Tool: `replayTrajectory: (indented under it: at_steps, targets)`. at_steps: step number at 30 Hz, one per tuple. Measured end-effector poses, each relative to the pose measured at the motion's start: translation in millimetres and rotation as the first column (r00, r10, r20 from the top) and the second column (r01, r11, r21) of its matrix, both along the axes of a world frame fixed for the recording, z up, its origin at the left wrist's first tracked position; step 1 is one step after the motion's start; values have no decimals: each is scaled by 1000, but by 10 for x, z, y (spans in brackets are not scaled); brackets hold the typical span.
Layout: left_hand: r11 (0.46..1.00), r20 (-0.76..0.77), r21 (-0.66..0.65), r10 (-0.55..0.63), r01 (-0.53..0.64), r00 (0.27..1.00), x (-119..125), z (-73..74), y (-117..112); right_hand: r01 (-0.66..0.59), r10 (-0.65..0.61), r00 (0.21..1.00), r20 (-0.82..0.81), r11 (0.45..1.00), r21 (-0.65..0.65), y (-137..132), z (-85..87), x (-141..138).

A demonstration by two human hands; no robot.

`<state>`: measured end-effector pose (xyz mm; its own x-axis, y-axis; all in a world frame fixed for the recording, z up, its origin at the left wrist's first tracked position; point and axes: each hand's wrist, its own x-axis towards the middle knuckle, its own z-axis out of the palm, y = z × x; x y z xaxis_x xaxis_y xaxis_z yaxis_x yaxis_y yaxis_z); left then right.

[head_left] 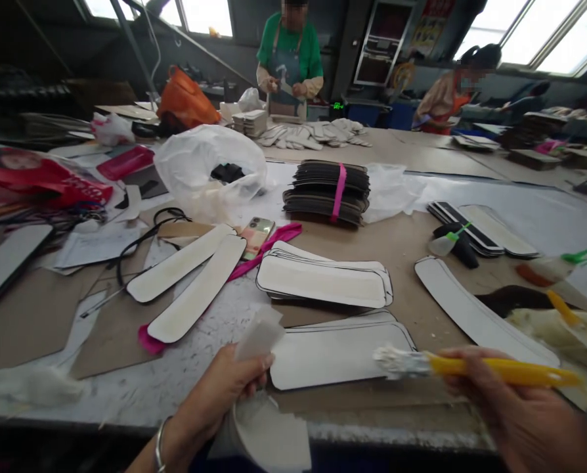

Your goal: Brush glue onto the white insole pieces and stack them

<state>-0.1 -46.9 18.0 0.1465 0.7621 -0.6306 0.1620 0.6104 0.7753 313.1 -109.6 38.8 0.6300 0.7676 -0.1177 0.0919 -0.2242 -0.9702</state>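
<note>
My right hand (500, 394) is closed around the yellow handle of a brush (510, 370), a little blurred. The brush's white-coated bristles are over the right end of a white strip-shaped panel (327, 358), whether touching I cannot tell. In my left hand (229, 381), pinched between thumb and fingers, are thin whitish sheets (274, 433) that bend down past the table edge. Behind the near panel lies a stack of similar dark-edged white panels (323, 279). To the left, two long white strips (195, 289) rest side by side, and a curved white strip (480, 312) lies on the right.
A bundle of dark pieces (327, 190) tied with a pink band stands farther back. Nearby are a clear plastic bag (209, 164), a phone (258, 230) and a small green-tipped bottle (444, 244). A person in green (291, 59) works across the table; another person (446, 98) is at the right.
</note>
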Motion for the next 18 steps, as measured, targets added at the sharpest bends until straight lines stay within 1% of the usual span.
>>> replayTrajectory:
  at_steps: [1, 3, 4, 5, 7, 9, 12, 16, 18]
  targets:
    - [1000, 8, -1, -14, 14, 1000, -9, -11, -4, -59, 57, 995, -87, 998, -23, 48, -34, -311]
    - [1000, 20, -3, -29, 29, 999, -24, -35, -10, -219, 211, 961, -181, 976, -24, 153, -70, -824]
    - [1000, 25, -3, -30, 30, 999, -31, -46, -11, -251, 241, 952, -190, 968, -28, 198, -80, -1004]
    - [1000, 30, -3, -27, 27, 999, -38, -56, -11, -269, 260, 950, -176, 963, -31, 233, -88, -1128]
    - [1000, 46, 0, -17, 17, 999, -54, -75, -5, -266, 259, 959, -113, 963, -51, 269, -107, -1226]
    - [1000, 62, 4, -16, 16, 998, -70, -90, 3, -252, 249, 967, -44, 964, -84, 272, -122, -1199]
    - [1000, 81, 3, -23, 23, 996, -88, -102, 12, -260, 262, 965, 9, 958, -119, 248, -107, -1159]
    - [999, 89, -7, -42, 43, 995, -98, -105, 13, -245, 247, 969, 22, 968, -63, 232, -60, -1344]
    - [999, 83, -3, -47, 47, 995, -98, -112, 11, -262, 264, 963, 46, 964, -51, 241, -65, -1435]
